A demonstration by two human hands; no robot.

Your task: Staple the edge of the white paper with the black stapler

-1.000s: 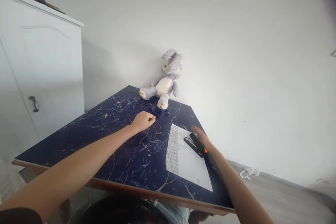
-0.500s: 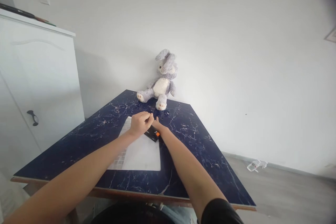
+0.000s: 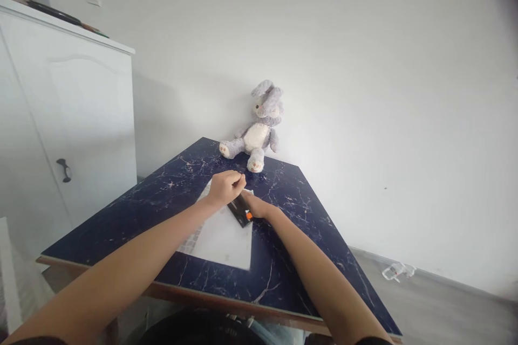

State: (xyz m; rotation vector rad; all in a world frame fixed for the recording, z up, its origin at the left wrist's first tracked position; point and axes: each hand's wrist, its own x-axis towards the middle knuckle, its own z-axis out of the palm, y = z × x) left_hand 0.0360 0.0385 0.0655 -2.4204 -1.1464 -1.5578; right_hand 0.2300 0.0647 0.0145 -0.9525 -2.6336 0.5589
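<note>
A black stapler-like tool [image 3: 240,211] with an orange part near its close end lies on white sheets of paper [image 3: 226,243]. My left hand [image 3: 226,187] is closed in a fist over the far end of this tool; what its fingers enclose, if anything, is hidden. From the right, my right hand [image 3: 254,205] reaches against the tool's side. Its fingers pass behind the tool and under the left fist, so they are partly covered. Part of the paper shows a printed grid at its left edge.
Beyond my hands, a grey plush rabbit [image 3: 259,135] sits at the far edge of the dark blue marbled table [image 3: 174,178], against the wall. A white cabinet [image 3: 97,113] stands at the left. Clear plastic packaging [image 3: 399,271] lies on the floor at right.
The view has shifted, so the table and rabbit appear farther right. My right hand sits lower beside the black tool, and its upright thumb no longer shows. My left fist stays over the tool.
</note>
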